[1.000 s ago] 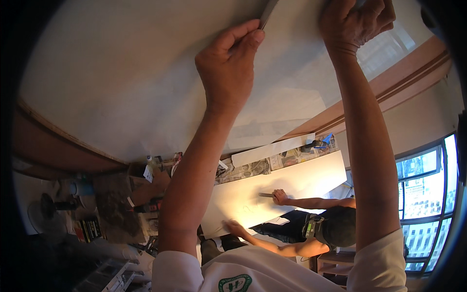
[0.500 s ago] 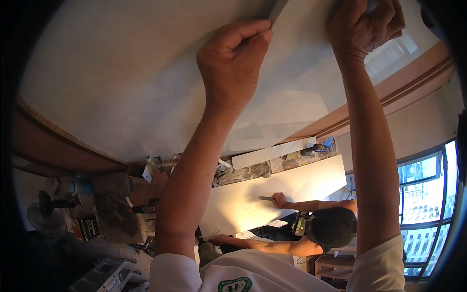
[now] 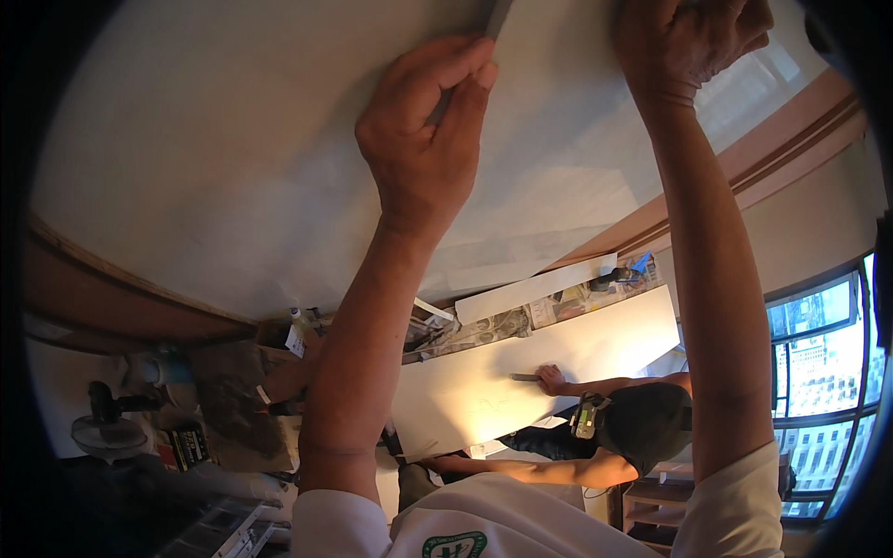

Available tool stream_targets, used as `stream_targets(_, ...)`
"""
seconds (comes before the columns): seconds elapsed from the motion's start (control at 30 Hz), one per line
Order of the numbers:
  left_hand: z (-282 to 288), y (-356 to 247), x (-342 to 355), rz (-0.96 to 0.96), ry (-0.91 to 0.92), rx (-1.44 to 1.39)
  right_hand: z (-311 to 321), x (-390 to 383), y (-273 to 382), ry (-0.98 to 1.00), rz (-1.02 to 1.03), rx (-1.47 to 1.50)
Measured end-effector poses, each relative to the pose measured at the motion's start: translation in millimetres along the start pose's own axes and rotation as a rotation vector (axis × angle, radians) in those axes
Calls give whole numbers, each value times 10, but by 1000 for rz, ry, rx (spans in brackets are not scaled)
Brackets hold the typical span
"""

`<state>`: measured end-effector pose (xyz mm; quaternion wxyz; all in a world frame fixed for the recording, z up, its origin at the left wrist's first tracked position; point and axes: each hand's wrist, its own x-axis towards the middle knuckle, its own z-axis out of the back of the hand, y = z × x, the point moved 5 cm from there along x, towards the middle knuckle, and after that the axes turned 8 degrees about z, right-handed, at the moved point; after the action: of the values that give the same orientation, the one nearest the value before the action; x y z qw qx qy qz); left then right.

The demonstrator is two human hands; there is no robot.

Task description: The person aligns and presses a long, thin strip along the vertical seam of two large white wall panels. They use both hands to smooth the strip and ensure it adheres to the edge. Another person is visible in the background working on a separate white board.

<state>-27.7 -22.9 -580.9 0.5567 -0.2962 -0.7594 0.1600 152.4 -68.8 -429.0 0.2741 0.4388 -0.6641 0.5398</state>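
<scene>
Both my arms reach up in front of a large whitish panel surface (image 3: 233, 167). Near the top middle, my left hand (image 3: 423, 130) is closed in a pinch, thumb against forefinger, at the lower end of a thin grey flat strip (image 3: 499, 19). That strip runs up out of the picture, so its full shape and kind are hidden. My right hand (image 3: 688, 46) is at the top right, close to the same surface. Its fingers are curled in, and the picture's edge cuts it off; what it holds, if anything, cannot be made out.
Below, another person in a dark cap (image 3: 642, 423) rests a hand with a grey block on a lit white board (image 3: 530, 372). Newspaper (image 3: 558, 312) and a pale strip (image 3: 535, 288) lie beyond it. A fan (image 3: 109, 432) and stepladder (image 3: 228, 535) are at left; windows (image 3: 819, 372) at right.
My left hand and the grey strip have shifted a little to the left. My right hand moved slightly left too. The other person's hand keeps its place on the board.
</scene>
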Motion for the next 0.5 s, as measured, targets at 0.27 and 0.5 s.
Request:
stream_targets(0.27, 18, -20, -145, -137, -10, 185, -7, 23, 74, -8, -31, -77)
stream_targets(0.5, 127, -7, -121, -141, 84, 251, 5, -19, 43, 33, -55, -84)
